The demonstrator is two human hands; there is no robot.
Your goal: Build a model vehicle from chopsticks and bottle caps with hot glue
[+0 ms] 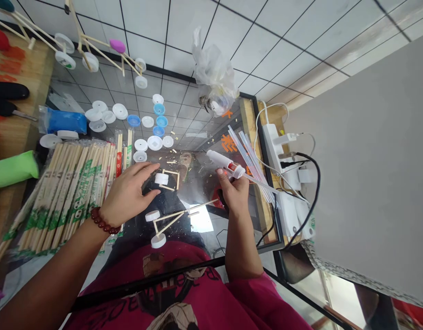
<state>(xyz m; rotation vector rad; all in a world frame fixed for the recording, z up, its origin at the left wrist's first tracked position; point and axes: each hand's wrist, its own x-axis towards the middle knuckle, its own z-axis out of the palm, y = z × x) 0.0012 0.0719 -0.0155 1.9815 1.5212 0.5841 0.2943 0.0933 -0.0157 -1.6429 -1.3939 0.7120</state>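
Observation:
My right hand is wrapped round a white glue gun, whose nozzle points up and left; a clear glue stick sticks out of its back. My left hand has its thumb and fingers spread apart beside a white bottle cap, with no visible contact. That cap sits at a small square frame of wooden sticks on the glass table. Nearer my body lies a triangular stick frame with a white cap at each of two corners.
Wrapped chopsticks lie at the left, below loose white and blue caps. Glue sticks and a power strip are at the right. A plastic bag sits at the far edge.

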